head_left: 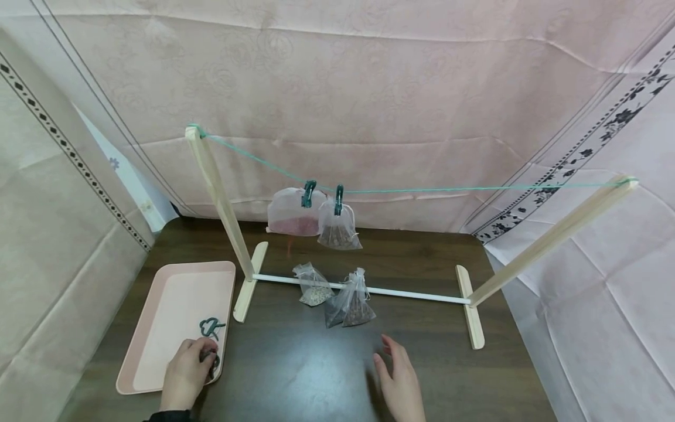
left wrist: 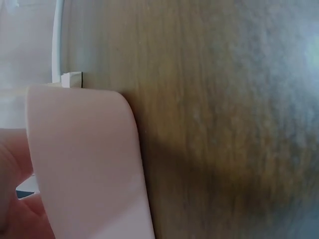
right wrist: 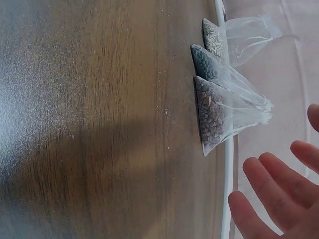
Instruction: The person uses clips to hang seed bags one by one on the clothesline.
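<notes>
At the pink tray (head_left: 169, 328), my left hand (head_left: 187, 370) pinches a dark green clothespin (head_left: 215, 364), partly covered by the fingers. Another dark green clothespin (head_left: 211, 327) lies in the tray just beyond the fingertips. In the left wrist view the tray wall (left wrist: 89, 149) hides most of that hand. My right hand (head_left: 399, 378) hovers over the table with fingers spread and nothing in it. Beyond it sit several sheer drawstring bags: one of pale grains (right wrist: 214, 44), one of dark pellets (right wrist: 203, 62) and one of brown bits (right wrist: 210, 112).
A green line (head_left: 448, 189) runs between two wooden posts (head_left: 218, 196). Two clothespins hold a bag with pink contents (head_left: 292, 220) and a bag of brown bits (head_left: 338, 231) on it. A white rod (head_left: 416, 295) joins the post feet, behind the bags.
</notes>
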{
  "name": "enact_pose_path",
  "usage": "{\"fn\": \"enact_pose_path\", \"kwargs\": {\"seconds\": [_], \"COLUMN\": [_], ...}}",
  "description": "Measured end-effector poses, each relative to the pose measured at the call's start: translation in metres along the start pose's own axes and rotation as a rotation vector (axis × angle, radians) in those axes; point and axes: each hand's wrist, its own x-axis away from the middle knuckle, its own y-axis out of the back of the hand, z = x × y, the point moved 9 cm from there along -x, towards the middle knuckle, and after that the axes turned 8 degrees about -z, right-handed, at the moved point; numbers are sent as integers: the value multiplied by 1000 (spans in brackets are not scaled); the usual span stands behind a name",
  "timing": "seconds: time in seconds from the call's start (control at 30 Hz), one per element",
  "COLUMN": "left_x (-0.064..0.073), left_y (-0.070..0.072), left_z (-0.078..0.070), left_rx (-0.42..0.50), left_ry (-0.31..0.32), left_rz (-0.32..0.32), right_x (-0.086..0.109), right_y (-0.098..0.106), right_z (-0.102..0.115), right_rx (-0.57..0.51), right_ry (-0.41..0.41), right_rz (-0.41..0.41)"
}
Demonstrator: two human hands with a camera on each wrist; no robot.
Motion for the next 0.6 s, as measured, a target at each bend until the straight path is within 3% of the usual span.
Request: {"fn": "enact_pose_path", "kwargs": {"seconds": [0.3, 0.4, 0.5, 0.6], "left_x": [0, -2, -4, -5], "left_y": [6, 16, 31, 42], "left_z": [1, -1, -11, -22], "left_rx": [68, 82, 97, 141], "left_ry": [39, 25, -20, -24], "left_rz": [3, -78, -210, -271], "right_x": [0, 0, 0, 0], "right_y": [0, 1, 4, 6], "right_z": [-3, -3, -1, 3], "right_rx": [-6, -7, -12, -21], "right_ry": [-8, -3, 11, 32], "right_rz": [-4, -17, -38, -55]}}
